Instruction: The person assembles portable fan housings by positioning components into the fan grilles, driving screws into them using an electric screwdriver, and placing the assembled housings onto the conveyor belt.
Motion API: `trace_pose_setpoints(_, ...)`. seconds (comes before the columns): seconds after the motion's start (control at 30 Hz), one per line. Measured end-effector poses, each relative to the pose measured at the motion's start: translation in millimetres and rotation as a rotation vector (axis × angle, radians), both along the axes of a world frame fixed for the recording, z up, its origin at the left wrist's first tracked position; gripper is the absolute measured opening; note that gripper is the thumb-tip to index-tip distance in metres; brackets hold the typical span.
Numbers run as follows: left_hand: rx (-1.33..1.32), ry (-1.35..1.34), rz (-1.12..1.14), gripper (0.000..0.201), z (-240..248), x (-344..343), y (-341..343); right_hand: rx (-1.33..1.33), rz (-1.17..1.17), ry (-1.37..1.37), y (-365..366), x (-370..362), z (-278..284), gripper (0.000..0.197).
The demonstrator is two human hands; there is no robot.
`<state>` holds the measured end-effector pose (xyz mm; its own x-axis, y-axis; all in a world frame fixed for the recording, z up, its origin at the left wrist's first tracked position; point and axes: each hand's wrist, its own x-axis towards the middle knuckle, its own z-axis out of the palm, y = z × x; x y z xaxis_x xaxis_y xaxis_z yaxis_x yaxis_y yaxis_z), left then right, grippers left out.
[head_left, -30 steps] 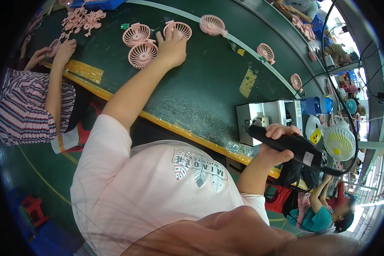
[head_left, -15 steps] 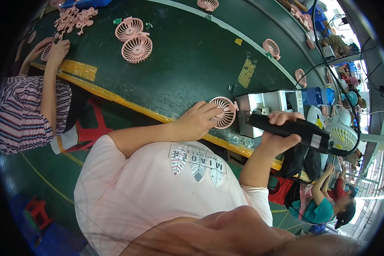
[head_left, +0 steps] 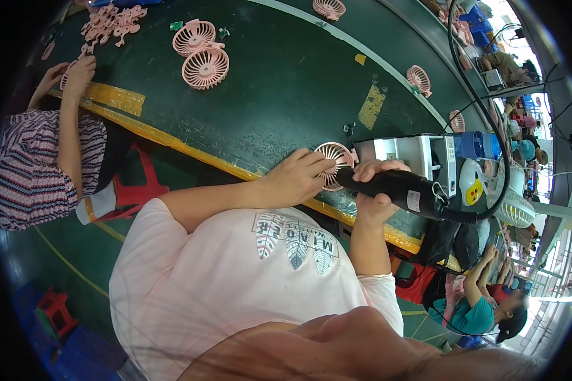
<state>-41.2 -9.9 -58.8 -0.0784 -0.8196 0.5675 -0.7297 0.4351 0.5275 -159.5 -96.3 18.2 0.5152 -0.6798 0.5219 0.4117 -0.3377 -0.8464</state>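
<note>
My left hand (head_left: 295,178) presses a round pink fan grille (head_left: 334,162) down on the dark green conveyor belt (head_left: 286,82) near its yellow front edge. My right hand (head_left: 375,193) is wrapped around a black electric screwdriver (head_left: 397,188), whose tip points at the grille. A black cable runs from the screwdriver's rear up and away to the right.
Two more pink fan grilles (head_left: 200,54) lie farther up the belt, others (head_left: 419,79) along its far side. A grey machine box (head_left: 413,155) stands right of my hands. A person in a striped top (head_left: 35,159) works at left, another person in teal (head_left: 483,305) sits lower right.
My left hand carried a pink grille from the far belt back to the near edge. The screwdriver in my right hand came in toward it and now points at the grille.
</note>
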Motion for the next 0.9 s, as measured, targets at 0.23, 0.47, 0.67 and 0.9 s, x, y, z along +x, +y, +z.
trace_pose_setpoints(0.23, 0.002, 0.028, -0.018, 0.018, -1, -1, 1, 0.023, 0.147, 0.038, 0, -1, -3, 0.060)
trace_pose_setpoints(0.47, -0.044, 0.003, 0.065, 0.014, -2, -2, 3, -0.077, -0.022, -0.187, -27, -31, 37, 0.062)
trace_pose_setpoints(0.67, -0.060, -0.025, 0.048, 0.018, -8, -2, 3, -0.077, -0.128, -0.153, -41, -37, 49, 0.057)
trace_pose_setpoints(0.9, -0.088, -0.028, -0.027, 0.017, -12, -2, 2, -0.022, -0.186, -0.190, -34, -31, 49, 0.061)
